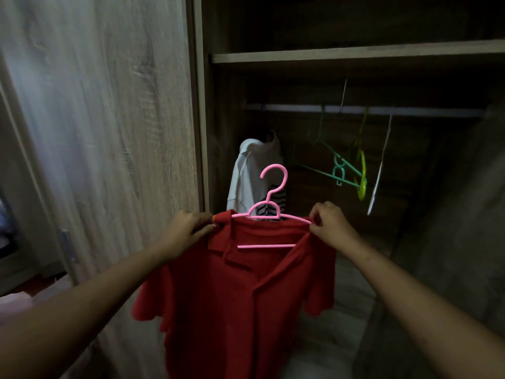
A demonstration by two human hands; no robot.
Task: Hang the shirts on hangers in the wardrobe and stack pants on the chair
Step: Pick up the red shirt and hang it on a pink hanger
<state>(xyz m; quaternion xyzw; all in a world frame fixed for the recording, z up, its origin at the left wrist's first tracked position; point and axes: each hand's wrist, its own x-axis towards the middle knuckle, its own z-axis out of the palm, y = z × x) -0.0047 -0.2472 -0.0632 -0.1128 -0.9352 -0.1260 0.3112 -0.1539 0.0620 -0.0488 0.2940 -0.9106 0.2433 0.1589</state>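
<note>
A red polo shirt (246, 296) hangs on a pink hanger (273, 187) in front of the open wardrobe. My left hand (188, 228) grips the shirt's left shoulder at the collar. My right hand (330, 222) pinches the right shoulder of the shirt together with the hanger's arm. The hanger's hook points up, well below the rail (369, 110). A white shirt (251, 176) hangs inside at the left, with a striped garment (273, 207) behind the pink hanger.
On the rail hang a teal hanger (337, 170), a yellow-green hanger (362, 176) and a thin pale one (378, 181). A shelf (355, 53) runs above the rail. The wardrobe's wooden door (109, 132) stands at the left. Pale folded fabric (341, 324) lies on the wardrobe floor.
</note>
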